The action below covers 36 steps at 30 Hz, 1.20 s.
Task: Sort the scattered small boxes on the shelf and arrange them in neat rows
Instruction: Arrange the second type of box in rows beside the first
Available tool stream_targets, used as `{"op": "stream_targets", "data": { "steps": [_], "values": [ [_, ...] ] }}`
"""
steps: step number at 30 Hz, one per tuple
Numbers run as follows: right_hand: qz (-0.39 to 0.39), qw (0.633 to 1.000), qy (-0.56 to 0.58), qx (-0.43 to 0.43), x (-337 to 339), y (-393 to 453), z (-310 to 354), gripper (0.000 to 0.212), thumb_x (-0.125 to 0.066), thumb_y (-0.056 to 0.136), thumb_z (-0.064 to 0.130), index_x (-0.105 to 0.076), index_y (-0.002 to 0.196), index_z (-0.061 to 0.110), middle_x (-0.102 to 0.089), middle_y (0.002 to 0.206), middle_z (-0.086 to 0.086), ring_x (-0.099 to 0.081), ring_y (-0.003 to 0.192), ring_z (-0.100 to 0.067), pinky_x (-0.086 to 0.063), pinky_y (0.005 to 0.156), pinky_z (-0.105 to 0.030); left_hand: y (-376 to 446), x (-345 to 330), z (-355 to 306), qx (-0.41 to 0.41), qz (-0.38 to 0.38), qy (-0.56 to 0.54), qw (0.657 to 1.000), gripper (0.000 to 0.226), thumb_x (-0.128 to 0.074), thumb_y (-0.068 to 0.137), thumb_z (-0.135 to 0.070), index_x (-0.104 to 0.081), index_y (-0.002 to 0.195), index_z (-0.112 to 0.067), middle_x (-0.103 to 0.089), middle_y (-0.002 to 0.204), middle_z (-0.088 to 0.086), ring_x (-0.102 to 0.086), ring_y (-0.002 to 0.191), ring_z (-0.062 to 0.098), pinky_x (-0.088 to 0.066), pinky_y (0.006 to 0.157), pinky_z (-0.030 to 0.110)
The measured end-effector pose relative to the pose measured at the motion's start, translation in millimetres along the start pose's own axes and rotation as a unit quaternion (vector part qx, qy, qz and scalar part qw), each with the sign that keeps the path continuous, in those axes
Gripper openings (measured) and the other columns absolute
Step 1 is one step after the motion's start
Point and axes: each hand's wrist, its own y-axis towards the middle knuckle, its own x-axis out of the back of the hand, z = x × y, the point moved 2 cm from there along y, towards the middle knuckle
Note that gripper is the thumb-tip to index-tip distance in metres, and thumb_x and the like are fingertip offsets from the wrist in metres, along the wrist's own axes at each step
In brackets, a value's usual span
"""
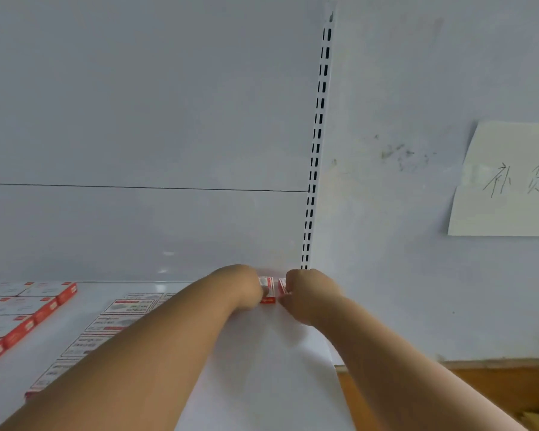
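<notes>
White shelf (271, 353) bearing small boxes (22, 309)

A shop: a white display shelf (262, 353) under the hands, slotted upright (316, 144) above them, boxed stock (25, 309) far left, handwritten note (507, 181) upper right.

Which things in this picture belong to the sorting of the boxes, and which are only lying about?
Part of the job:
- small red-and-white cardboard box under the left hand
- second red-and-white box at the right hand
- rows of red-and-white boxes at far left
- white metal shelf

Just there:
- pale paper note with handwriting
- slotted white upright rail
</notes>
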Motion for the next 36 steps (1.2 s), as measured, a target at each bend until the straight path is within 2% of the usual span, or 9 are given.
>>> {"op": "stream_targets", "data": {
  "steps": [3, 7, 14, 16, 20, 23, 27, 32, 36],
  "values": [
    [-0.01, 0.999, 0.029, 0.009, -4, 7, -11, 0.008, -0.051, 0.087, 0.023, -0.044, 0.084, 0.021, -0.056, 0.095, -0.006, -0.052, 0.081, -0.027, -0.04, 0.064, -0.029, 5, -1, -7, 0.045, -0.012, -0.003, 0.999, 0.047, -0.046, 0.099, -0.047, -0.061, 0.123, -0.009, -0.062, 0.124, 0.011, -0.059, 0.111, 0.028, -0.043, 0.086, 0.03],
    [0.005, 0.994, 0.11, 0.012, -4, 9, -24, 0.023, -0.058, 0.085, 0.026, -0.046, 0.101, 0.014, -0.058, 0.107, -0.009, -0.054, 0.088, -0.029, -0.038, 0.066, -0.03, 7, -11, -14, 0.077, -0.058, -0.035, 0.995, 0.03, -0.056, 0.093, -0.038, -0.064, 0.107, -0.012, -0.066, 0.108, 0.008, -0.062, 0.097, 0.026, -0.037, 0.068, 0.026],
    [0.014, 0.991, 0.132, 0.025, -5, 17, -25, 0.03, -0.062, 0.082, 0.029, -0.036, 0.069, 0.02, -0.05, 0.091, -0.004, -0.051, 0.072, -0.023, -0.03, 0.047, -0.025, -9, -13, -10, 0.081, -0.148, -0.222, 0.96, 0.027, -0.054, 0.086, -0.013, -0.049, 0.101, -0.035, -0.065, 0.092, 0.0, -0.063, 0.08, 0.022, -0.049, 0.061, 0.032],
    [0.019, 0.99, 0.136, 0.037, -6, 17, -22, 0.025, -0.064, 0.08, 0.032, -0.043, 0.074, 0.019, -0.051, 0.095, -0.005, -0.053, 0.074, -0.024, -0.035, 0.052, -0.025, -15, -9, -5, 0.082, -0.177, -0.223, 0.955, 0.029, -0.051, 0.087, -0.011, -0.049, 0.099, -0.037, -0.065, 0.095, -0.005, -0.063, 0.082, 0.022, -0.054, 0.067, 0.034],
    [0.007, 0.985, 0.157, 0.07, -7, 13, -17, 0.031, -0.06, 0.082, 0.022, -0.047, 0.11, 0.022, -0.049, 0.101, -0.005, -0.056, 0.082, -0.027, -0.044, 0.067, -0.03, -31, 6, 17, 0.078, -0.22, -0.246, 0.941, 0.029, -0.051, 0.092, -0.01, -0.052, 0.101, -0.037, -0.064, 0.092, -0.01, -0.064, 0.082, 0.018, -0.054, 0.071, 0.036],
    [-0.007, 0.982, 0.165, 0.09, -5, 12, -8, 0.031, -0.052, 0.083, 0.011, -0.049, 0.11, 0.026, -0.061, 0.102, -0.005, -0.058, 0.084, -0.027, -0.045, 0.064, -0.03, -42, 12, 36, 0.062, -0.219, -0.223, 0.948, 0.027, -0.053, 0.094, -0.01, -0.053, 0.1, -0.036, -0.064, 0.094, -0.014, -0.063, 0.084, 0.013, -0.052, 0.07, 0.031],
    [-0.013, 0.946, 0.317, 0.07, 3, 9, 9, 0.026, -0.054, 0.088, 0.014, -0.054, 0.102, 0.036, -0.066, 0.099, 0.006, -0.061, 0.074, -0.018, -0.044, 0.051, -0.024, -55, 21, 63, 0.059, -0.22, -0.238, 0.944, 0.03, -0.052, 0.097, -0.008, -0.056, 0.1, -0.037, -0.062, 0.096, -0.016, -0.062, 0.087, 0.012, -0.049, 0.061, 0.026],
    [-0.009, 0.89, 0.447, 0.09, 13, -7, 46, 0.025, -0.057, 0.092, 0.008, -0.064, 0.099, 0.031, -0.064, 0.087, 0.007, -0.049, 0.057, -0.012, -0.034, 0.039, -0.018, -66, 31, 102, 0.034, -0.23, -0.292, 0.928, 0.03, -0.051, 0.099, -0.008, -0.063, 0.098, -0.035, -0.061, 0.094, -0.015, -0.061, 0.084, 0.009, -0.052, 0.065, 0.028],
    [-0.02, 0.884, 0.46, 0.076, 16, -13, 79, 0.022, -0.06, 0.092, 0.009, -0.064, 0.104, 0.027, -0.064, 0.093, 0.003, -0.048, 0.059, -0.012, -0.032, 0.037, -0.016, -73, 33, 134, 0.017, -0.234, -0.318, 0.919, 0.028, -0.052, 0.099, -0.008, -0.064, 0.098, -0.034, -0.061, 0.093, -0.017, -0.059, 0.084, 0.004, -0.047, 0.063, 0.023]
  ]
}}
